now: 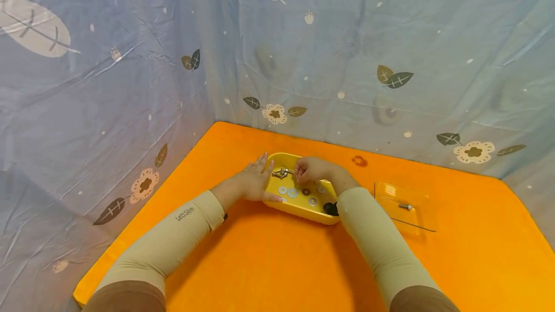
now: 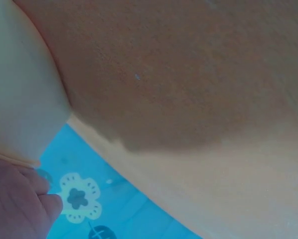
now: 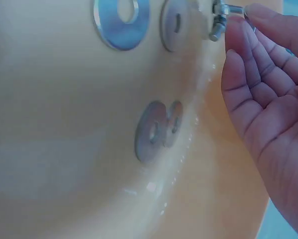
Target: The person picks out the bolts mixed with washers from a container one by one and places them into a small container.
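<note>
A shallow yellow tray [image 1: 299, 212] sits on the orange table, holding a small pile of bolts [image 1: 280, 173] at its left and several flat washers [image 1: 292, 193]. My left hand [image 1: 256, 182] rests on the tray's left end, fingers extended and spread, thumb over the near rim. In the left wrist view only part of the left hand [image 2: 19, 199] shows, beyond the sleeve. My right hand [image 1: 311, 169] reaches into the tray beside the pile. Its thumb and fingertips pinch the end of a bolt [image 3: 234, 9], seen in the right wrist view against the other bolts.
A black round piece [image 1: 331, 209] lies in the tray's near right corner, partly behind the right forearm. To the right is a clear shallow container [image 1: 418, 191] with a single bolt [image 1: 405, 206] in it. Patterned curtains [image 1: 329, 61] hang behind the table and along its left.
</note>
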A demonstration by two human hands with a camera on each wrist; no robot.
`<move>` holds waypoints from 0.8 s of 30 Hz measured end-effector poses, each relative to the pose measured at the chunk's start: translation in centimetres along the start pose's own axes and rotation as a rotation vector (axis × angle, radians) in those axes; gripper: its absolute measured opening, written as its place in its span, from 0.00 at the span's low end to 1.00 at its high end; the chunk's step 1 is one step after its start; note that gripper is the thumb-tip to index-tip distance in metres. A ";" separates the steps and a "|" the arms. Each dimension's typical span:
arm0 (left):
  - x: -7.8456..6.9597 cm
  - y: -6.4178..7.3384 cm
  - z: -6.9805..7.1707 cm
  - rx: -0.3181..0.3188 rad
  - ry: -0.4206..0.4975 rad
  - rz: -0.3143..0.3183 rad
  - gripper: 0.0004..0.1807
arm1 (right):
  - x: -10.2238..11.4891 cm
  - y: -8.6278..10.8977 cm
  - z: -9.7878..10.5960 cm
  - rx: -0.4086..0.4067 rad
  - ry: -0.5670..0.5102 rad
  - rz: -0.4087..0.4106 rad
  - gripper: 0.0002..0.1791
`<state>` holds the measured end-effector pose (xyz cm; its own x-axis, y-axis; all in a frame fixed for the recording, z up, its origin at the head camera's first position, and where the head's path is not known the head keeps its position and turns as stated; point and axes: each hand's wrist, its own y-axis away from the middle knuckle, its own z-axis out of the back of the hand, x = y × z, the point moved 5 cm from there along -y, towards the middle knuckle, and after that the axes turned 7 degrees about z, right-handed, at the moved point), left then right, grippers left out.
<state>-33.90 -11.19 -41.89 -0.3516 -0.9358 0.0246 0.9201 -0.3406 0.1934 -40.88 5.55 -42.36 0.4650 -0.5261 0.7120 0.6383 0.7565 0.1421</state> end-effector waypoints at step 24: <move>-0.4 0.0 0.2 0.015 0.016 -0.002 0.68 | 3.9 5.7 5.5 -0.135 -0.148 0.127 0.12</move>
<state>-33.77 -10.85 -41.70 -0.3509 -0.9364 0.0087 0.9166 -0.3416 0.2078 -38.81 9.91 -35.02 0.4581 -0.3603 0.8126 0.6616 0.7488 -0.0410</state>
